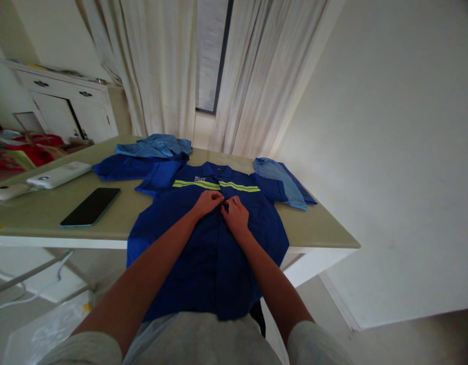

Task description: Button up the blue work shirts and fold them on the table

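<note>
A dark blue work shirt (203, 243) with yellow-green reflective stripes across the chest lies front-up on the table (325, 230), its hem hanging over the near edge. My left hand (206, 203) and my right hand (236, 215) meet at the shirt's front placket just below the stripes. Both hands have their fingers pinched on the placket fabric. What lies between the fingertips is too small to make out.
A black phone (90, 206) lies on the table's left part, with a white power bank (59, 175) beyond it. A pile of blue clothes (150, 152) sits at the back. White curtains (161, 66) and a white cabinet (67, 101) stand behind.
</note>
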`<state>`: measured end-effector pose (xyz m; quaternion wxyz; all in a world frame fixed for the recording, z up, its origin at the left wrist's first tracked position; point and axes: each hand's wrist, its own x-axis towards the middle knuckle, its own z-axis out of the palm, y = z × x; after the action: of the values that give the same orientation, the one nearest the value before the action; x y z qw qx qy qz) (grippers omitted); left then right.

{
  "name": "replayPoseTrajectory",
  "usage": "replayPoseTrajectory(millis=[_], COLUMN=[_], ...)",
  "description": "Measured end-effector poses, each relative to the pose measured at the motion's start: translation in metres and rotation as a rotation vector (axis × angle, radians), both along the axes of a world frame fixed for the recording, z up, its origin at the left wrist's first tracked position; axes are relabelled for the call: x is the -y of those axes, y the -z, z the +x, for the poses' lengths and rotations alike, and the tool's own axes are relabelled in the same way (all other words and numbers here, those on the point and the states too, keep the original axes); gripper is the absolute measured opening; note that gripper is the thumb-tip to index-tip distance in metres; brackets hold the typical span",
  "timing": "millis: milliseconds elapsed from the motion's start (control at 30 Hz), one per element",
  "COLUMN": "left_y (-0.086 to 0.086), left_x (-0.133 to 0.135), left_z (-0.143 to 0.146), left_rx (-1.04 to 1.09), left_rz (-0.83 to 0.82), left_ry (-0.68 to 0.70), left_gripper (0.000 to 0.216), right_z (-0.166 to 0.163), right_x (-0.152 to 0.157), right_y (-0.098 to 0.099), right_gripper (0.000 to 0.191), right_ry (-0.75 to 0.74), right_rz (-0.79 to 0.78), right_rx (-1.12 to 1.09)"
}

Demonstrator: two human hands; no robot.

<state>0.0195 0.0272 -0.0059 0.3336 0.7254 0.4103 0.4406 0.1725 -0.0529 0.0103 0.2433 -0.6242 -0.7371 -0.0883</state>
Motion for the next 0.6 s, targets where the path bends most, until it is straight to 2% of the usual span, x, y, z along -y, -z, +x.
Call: replayPoseTrajectory(millis=[133,433,600], left_y=[0.0004,0.0006,0.0021], left_x=[-0.0008,-0.0009,-0.0024], left_z=[0.0013,-0.0002,-0.0005], left_rx=[-0.01,-0.057,-0.05], left_rz=[0.011,0.047,0.061], left_ry=[-0.016,-0.048,-0.04], left_gripper=[0.026,0.021,0.025], right_z=[-0.003,-0.0006,0.0005], right_x=[0.0001,-0.0005,0.0001], right_y=[-0.0016,-0.0031,-0.0037], right_gripper=[0.016,0.017,0.018], right_ry=[0.009,-0.088,-0.054], right_rz=[-0.014,-0.046,-0.066], right_rx=[0.053,0.038,-0.018])
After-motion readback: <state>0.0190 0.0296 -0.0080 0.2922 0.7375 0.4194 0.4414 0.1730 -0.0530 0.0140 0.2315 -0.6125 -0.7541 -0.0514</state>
